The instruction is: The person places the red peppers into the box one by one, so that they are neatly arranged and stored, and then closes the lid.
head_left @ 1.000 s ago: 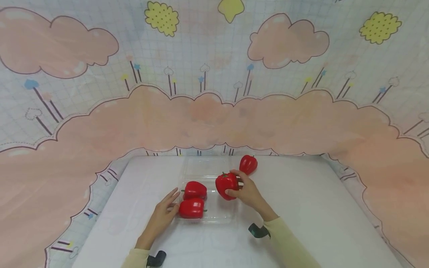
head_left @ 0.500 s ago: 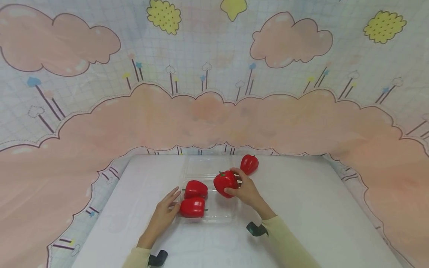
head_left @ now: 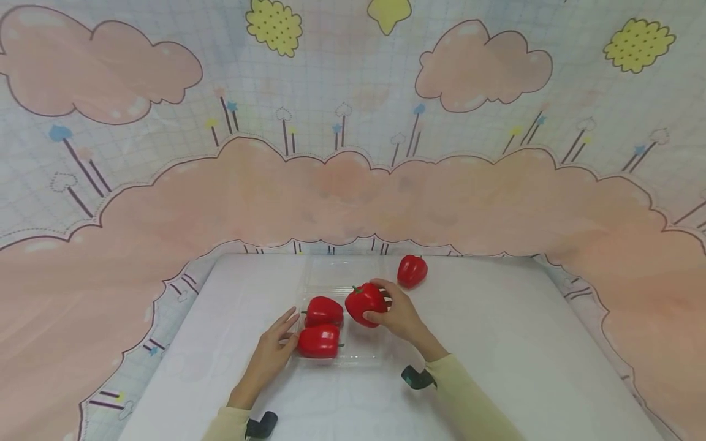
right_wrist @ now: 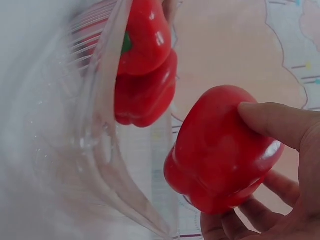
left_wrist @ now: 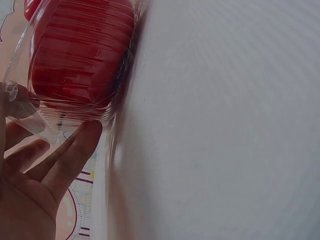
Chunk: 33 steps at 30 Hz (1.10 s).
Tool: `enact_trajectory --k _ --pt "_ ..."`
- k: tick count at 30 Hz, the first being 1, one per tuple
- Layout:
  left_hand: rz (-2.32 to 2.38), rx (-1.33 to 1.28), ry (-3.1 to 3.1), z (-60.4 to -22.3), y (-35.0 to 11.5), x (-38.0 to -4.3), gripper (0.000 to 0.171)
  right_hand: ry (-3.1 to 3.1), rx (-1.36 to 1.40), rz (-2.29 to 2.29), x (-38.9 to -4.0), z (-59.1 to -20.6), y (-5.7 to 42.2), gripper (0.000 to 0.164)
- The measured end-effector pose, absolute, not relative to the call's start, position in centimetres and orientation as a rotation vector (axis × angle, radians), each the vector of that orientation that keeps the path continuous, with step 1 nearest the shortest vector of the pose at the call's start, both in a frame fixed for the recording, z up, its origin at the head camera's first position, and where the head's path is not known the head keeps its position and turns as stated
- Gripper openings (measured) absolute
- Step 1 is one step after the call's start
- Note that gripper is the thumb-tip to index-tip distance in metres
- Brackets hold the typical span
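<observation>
In the head view my right hand (head_left: 405,315) holds a red bell pepper (head_left: 365,304) above the right part of a clear plastic box (head_left: 364,352). Thumb and fingers grip the pepper (right_wrist: 220,145) from opposite sides in the right wrist view, its green stem pointing up and away in the head view. Two more red peppers lie in the box's left half, one farther back (head_left: 324,311) and one nearer (head_left: 318,341). My left hand (head_left: 267,355) rests its fairly straight fingers (left_wrist: 75,155) against the box's left wall, beside the nearer pepper.
Another red bell pepper (head_left: 412,271) lies on the white table (head_left: 496,343) behind and right of the box. The box's clear lid (head_left: 344,271) lies folded back toward the far edge. A patterned cloth (head_left: 353,196) hangs beyond the table.
My right hand has moved slightly left with its pepper, closer to the two peppers in the box. The left hand has stayed at the box's left wall.
</observation>
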<state>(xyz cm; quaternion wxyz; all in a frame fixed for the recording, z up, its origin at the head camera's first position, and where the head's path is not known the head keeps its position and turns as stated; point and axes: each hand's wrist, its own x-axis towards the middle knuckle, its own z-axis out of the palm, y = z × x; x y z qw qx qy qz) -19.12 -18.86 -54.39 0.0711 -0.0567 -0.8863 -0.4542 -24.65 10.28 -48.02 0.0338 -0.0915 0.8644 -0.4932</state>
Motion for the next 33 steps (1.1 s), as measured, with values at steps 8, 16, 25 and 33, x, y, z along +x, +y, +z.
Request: enact_trajectory --k 8,16,25,33 --pt "-1.369 -0.168 -2.676 -54.4 -18.9 -19.1 0.049 2.681 -0.310 -1.428 -24.8 -48.6 10.1 0.074" --pt "-1.380 -0.160 -2.686 -54.5 -18.9 -19.2 0.050 2.737 -0.396 -1.305 -25.1 -49.3 10.1 0.070" --pt "-1.381 -0.159 -2.682 -54.4 -18.9 -19.2 0.050 2.789 -0.456 -1.193 -25.0 -49.4 9.9 0.068" --pt "-1.376 -0.158 -2.684 -54.5 -19.0 -19.2 0.050 2.823 -0.479 -1.157 -25.1 -49.9 9.6 0.067"
